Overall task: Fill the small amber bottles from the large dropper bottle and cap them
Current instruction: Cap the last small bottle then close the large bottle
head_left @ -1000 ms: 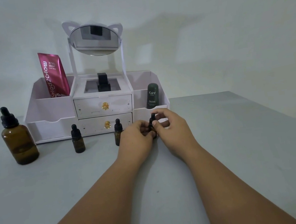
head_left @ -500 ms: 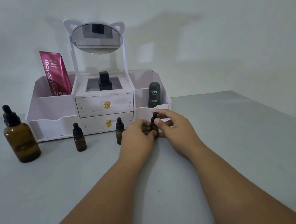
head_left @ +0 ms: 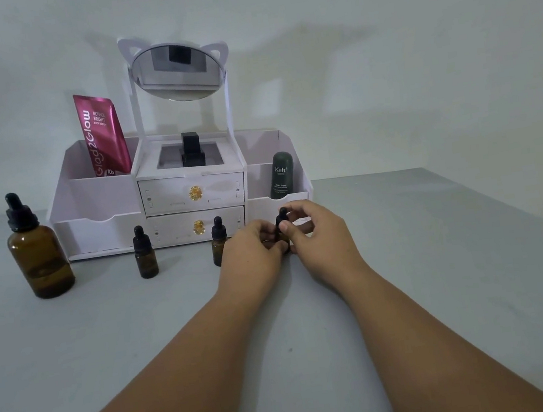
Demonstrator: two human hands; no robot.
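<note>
Same as a sec ago: our left hand (head_left: 252, 253) still grips the right small amber bottle (head_left: 280, 223) on the table (head_left: 412, 291), right hand (head_left: 319, 237) pinching its dropper cap (head_left: 283, 212), so prob mid-twist. Mid small bottle (head_left: 218, 238) and left small bottle (head_left: 146, 257) sit capped, contents unreadable; large dropper bottle (head_left: 40, 257) holds liquid low down.

Dim room — grey table (head_left: 444, 269) against plain pale wall (head_left: 413, 31).

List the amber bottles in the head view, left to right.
Large dropper bottle → first small bottle → second small bottle → third small bottle, held by the left hand and right hand.
</note>
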